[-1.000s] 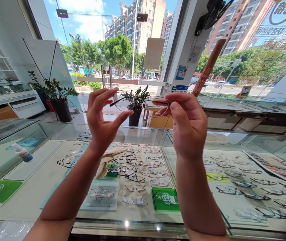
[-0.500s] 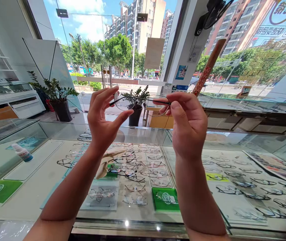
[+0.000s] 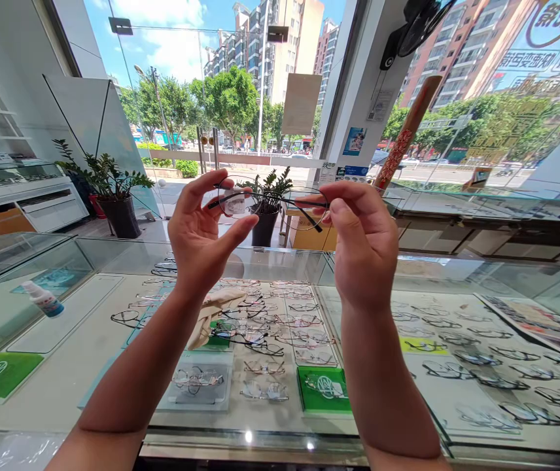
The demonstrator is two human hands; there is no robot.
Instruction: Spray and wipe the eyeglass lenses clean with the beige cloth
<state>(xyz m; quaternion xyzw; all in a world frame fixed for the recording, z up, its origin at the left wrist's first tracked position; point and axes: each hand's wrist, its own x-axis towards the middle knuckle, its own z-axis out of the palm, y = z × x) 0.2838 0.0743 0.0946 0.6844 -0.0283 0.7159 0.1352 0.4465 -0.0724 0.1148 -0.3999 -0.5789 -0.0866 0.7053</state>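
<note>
I hold a thin dark-rimmed pair of glasses (image 3: 270, 204) up at eye level, above a glass display counter (image 3: 270, 258). My left hand (image 3: 201, 232) pinches the left end of the frame between thumb and fingers, by a lens with a white sticker. My right hand (image 3: 361, 242) grips the right end, where a temple arm angles down and inward. Both lenses are see-through, with the street showing behind them.
Under the counter glass lie several rows of glasses (image 3: 265, 327), green pads (image 3: 324, 389) and a beige cloth (image 3: 209, 314). A small spray bottle (image 3: 43, 299) rests at left. Potted plants (image 3: 113, 190) stand by the glass shopfront. More display cases run along the right.
The glasses have tilted slightly in my hands and the right temple arm has swung down and inward. Both hands have stayed at about the same height.
</note>
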